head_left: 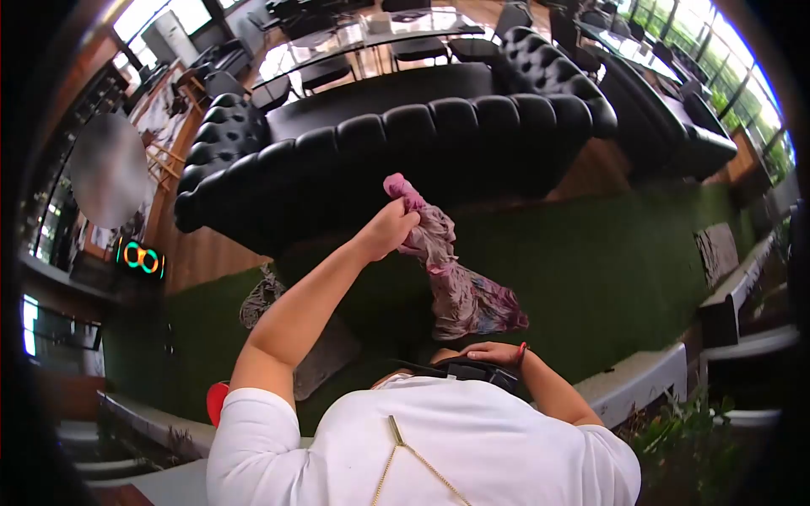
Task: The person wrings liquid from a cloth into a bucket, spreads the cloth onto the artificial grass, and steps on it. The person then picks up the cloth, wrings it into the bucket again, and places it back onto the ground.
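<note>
A crumpled pink and grey patterned cloth (456, 291) hangs from my left hand (391, 229), whose fingers are closed round its upper part. The pink end of the cloth sticks up above my fist, and the wider end drops down in front of me. My left arm is stretched forward over the green floor. My right hand (494, 352) lies at my waist with its fingers stretched out, by a black item (472, 371) whose kind I cannot make out. A red band circles that wrist.
Ahead stands a black tufted leather sofa (371, 160), with tables and chairs behind it. A grey rumpled cloth (263, 297) lies on the green carpet (582, 253) at left. White-edged ledges (645, 384) and plants flank me. A lit sign (141, 257) glows at left.
</note>
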`<state>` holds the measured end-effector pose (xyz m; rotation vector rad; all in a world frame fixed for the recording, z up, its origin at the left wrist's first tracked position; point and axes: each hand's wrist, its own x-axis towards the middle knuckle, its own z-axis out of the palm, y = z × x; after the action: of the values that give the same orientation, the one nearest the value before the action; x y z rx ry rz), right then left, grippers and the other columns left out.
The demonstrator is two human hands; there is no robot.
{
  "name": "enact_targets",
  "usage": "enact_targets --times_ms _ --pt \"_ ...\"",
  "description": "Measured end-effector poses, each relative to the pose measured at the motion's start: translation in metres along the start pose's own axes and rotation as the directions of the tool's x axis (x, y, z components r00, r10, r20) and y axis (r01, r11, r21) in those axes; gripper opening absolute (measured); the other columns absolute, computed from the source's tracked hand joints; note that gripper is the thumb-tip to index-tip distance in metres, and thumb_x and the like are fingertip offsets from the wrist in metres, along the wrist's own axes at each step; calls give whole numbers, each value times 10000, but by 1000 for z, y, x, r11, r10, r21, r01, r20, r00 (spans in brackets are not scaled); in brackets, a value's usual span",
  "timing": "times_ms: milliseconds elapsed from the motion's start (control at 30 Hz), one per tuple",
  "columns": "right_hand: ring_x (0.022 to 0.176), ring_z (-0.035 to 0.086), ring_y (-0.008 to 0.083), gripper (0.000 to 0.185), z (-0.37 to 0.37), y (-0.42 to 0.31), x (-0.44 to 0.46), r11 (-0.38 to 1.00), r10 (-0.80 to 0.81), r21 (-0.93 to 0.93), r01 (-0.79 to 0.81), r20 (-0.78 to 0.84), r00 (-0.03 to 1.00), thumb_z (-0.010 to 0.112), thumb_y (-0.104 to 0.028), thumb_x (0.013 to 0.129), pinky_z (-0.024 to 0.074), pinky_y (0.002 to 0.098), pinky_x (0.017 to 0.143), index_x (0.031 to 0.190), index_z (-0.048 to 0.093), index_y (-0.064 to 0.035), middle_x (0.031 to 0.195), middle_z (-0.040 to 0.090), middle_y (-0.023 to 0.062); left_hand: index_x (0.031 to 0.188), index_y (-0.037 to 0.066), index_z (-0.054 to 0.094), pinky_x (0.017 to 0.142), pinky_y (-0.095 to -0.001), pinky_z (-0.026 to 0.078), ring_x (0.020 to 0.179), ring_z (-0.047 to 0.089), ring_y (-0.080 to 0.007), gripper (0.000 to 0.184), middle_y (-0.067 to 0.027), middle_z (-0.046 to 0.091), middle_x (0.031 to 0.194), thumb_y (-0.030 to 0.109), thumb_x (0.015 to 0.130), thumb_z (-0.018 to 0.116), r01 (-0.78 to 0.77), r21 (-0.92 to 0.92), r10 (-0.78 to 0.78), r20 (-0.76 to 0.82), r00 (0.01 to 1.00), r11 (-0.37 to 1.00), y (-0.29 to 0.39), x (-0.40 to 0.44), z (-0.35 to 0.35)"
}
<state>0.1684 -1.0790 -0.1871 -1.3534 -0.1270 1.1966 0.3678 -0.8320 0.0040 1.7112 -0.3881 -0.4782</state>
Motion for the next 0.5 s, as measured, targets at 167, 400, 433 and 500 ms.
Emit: enact_targets --times_ms 167,400,433,500 --pt "1207 298 310 1058 -41 -4 35 920 -346 -336 203 -449 824 725 -481 587 267 374 988 1326 123 -21 1283 294 214 898 -9 514 627 -226 396 715 463 -61 166 -3 514 766 115 799 464 -267 32 269 -67 961 963 109 -31 2" --pt "1218 247 365 1105 -63 -51 132 539 -678 -837 -98 -500 539 776 -439 485 257 439 984 1322 155 -73 1337 218 205 854 -9 546 617 -217 400 671 486 -70 165 -20 531 748 123 813 456 -454 322 534 -232 813 831 262 -112 1" --pt "1160 310 351 953 -69 -60 158 538 -699 -843 4 -444 561 742 -436 529 284 433 955 1262 255 -70 1272 301 186 859 -12 556 605 -216 398 653 487 -67 176 -23 540 754 121 809 453 -499 338 591 -273 759 798 278 -128 3" --pt "1085 388 328 771 -66 -82 207 513 -733 -845 148 -342 588 695 -428 580 320 422 912 1183 373 -70 1185 401 159 948 33 526 669 -269 415 797 490 -134 297 -91 522 877 249 747 559 -455 802 699 67 712 387 303 -176 -17"
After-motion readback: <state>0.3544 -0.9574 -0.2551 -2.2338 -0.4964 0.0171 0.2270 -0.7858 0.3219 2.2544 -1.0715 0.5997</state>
